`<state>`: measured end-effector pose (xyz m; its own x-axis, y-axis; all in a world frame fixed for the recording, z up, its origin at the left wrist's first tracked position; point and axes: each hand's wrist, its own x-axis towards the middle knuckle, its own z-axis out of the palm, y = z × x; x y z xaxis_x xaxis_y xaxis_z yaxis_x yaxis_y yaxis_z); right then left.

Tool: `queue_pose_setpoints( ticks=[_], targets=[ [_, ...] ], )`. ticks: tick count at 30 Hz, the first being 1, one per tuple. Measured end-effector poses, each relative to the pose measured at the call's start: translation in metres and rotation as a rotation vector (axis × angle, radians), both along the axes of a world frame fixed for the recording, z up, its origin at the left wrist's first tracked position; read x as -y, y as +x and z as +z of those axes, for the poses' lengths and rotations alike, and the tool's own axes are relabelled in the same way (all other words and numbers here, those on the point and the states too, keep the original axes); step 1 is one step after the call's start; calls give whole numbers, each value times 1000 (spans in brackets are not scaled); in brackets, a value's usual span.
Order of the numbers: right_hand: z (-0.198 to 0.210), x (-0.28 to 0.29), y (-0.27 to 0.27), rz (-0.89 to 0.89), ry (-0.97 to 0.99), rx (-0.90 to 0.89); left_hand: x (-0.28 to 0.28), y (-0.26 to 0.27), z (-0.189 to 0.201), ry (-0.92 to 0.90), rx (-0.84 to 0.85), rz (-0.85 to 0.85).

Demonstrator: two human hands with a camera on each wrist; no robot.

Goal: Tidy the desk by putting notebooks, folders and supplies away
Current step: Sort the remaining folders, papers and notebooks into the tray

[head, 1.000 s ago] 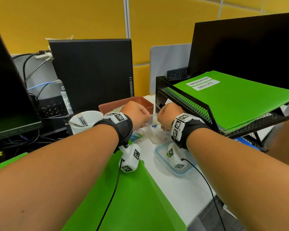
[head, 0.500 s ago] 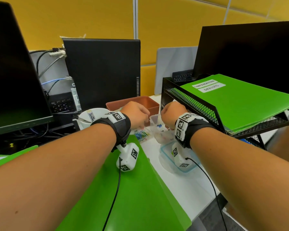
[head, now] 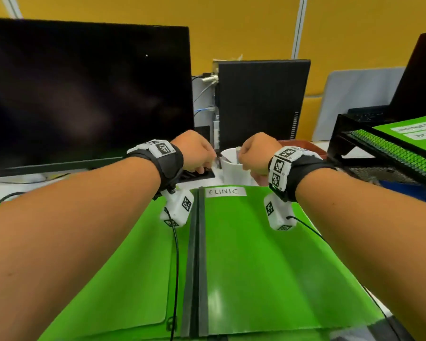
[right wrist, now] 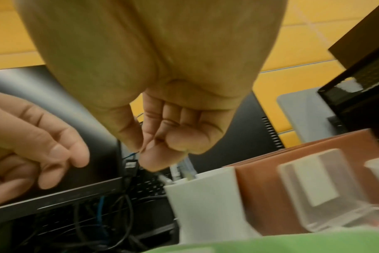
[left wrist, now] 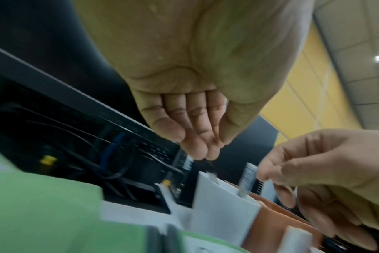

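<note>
Hovering both hands over the white cup (head: 234, 168), my left hand (head: 197, 151) pinches something thin, too blurred to name; my right hand (head: 257, 153) pinches a clear strip (left wrist: 246, 179).

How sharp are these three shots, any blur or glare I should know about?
Head view: mostly sharp, wide-angle bending, soft glare on the green folder. Left wrist view: white cup and desk motion-smeared. Right wrist view: clear box and foreground blurred, palm dim.

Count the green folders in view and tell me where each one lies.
3: one labelled CLINIC lies on the desk under the forearms, one lies beside it on the left, and one is in the black mesh rack on the right. More may be hidden beneath.
</note>
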<state>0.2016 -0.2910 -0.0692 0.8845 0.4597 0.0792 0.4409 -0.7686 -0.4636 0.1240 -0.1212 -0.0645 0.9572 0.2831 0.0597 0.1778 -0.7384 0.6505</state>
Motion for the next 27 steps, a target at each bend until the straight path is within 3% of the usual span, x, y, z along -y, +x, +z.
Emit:
queue_pose_setpoints(
  ticks=[5,10,18,22,27],
  targets=[
    [4,-66,-43,172,33,-36,-76,-75,6,35,-48,178],
    [1,-128,-88,374,-186,-164,-143,-149,-7,57,-127,352],
    [-8,-217,-154,555,-200,-180,-218,-250,-20,71,-203,653],
    [-11,-257,-189,676,-264,-89,-246,-292,-30,78,-245,790],
    [-26,-293,-225,835,-469,175,-275,-340,-45,144,-369,928]
  ],
)
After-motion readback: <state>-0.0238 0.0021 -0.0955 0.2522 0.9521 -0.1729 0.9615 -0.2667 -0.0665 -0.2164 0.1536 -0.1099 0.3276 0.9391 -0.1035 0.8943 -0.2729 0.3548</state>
